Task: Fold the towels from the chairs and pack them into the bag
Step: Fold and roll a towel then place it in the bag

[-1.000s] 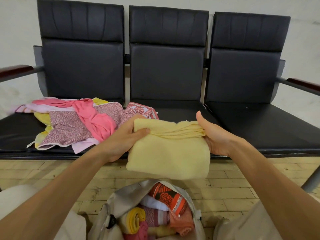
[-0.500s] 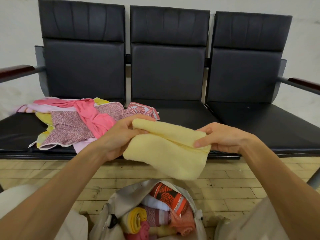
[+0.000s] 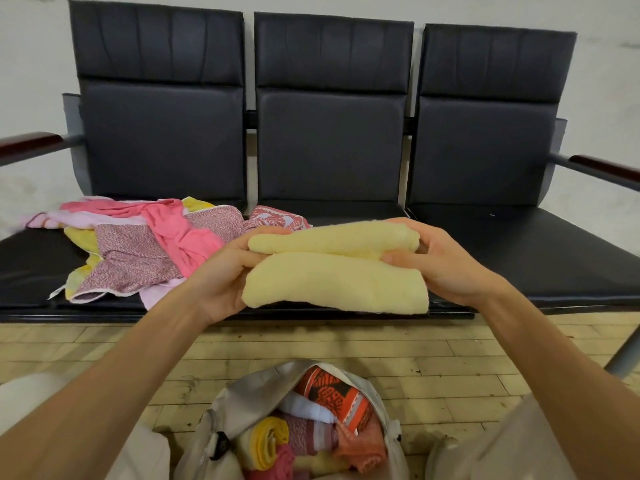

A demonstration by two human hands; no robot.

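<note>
I see the task somewhere in its middle part. In the centre of the frame I hold the yellow towel [image 3: 336, 271] in the air, in front of the edge of the middle seat and above the bag. It is folded into a thick, long bundle with two layers showing. My left hand [image 3: 221, 271] is clamped on its left end, the fingers curled around the cloth. My right hand [image 3: 446, 265] is clamped on the right end, with the thumb pressed into the gap between the two layers. I judge this towel is almost finished; maybe one more fold, or it goes directly down.

The bag [image 3: 242, 403] stands open on the wooden floor [image 3: 415, 348] at the bottom centre of the frame, between my knees. Inside it are already several packed towels [image 3: 311, 427]: one red patterned, one white, one rolled yellow, and some pink and orange. It looks quite full, but I cannot tell how much room is left under them.

What is left lies in the left part of the frame. A loose pile of towels [image 3: 138, 251], pink, yellow and with a small purple pattern, is spread unfolded on the left seat of the chairs [image 3: 329, 150], and one red patterned corner reaches onto the middle seat. How many pieces are in the pile I cannot count. The right seat carries no towels.
</note>
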